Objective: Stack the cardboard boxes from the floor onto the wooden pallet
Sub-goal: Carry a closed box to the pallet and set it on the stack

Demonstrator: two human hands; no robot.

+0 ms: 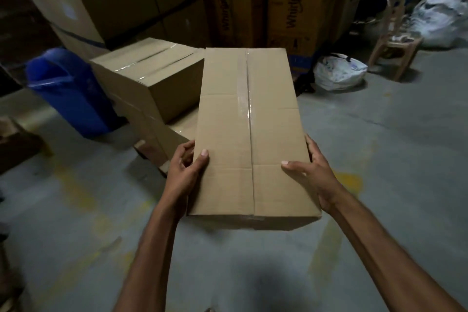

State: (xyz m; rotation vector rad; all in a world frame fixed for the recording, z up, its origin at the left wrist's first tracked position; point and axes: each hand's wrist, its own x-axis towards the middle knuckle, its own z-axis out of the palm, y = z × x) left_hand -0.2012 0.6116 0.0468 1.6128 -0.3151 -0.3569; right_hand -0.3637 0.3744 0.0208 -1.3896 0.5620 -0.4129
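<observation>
Left hand (186, 167), right hand (311, 172) clamped on the taped box (249, 134), mid-carry; next I'd lower it beside the stacked box (152, 76)

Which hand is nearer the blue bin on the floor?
Left. The left hand grips the left edge of the carried box, on the side toward the blue bin; the right hand grips the opposite edge, farther away.

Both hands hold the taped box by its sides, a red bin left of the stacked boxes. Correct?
No: the head view shows the bin is blue, not red. Left hand and right hand hold the taped box by its sides, with the bin left of the stacked boxes.
</observation>
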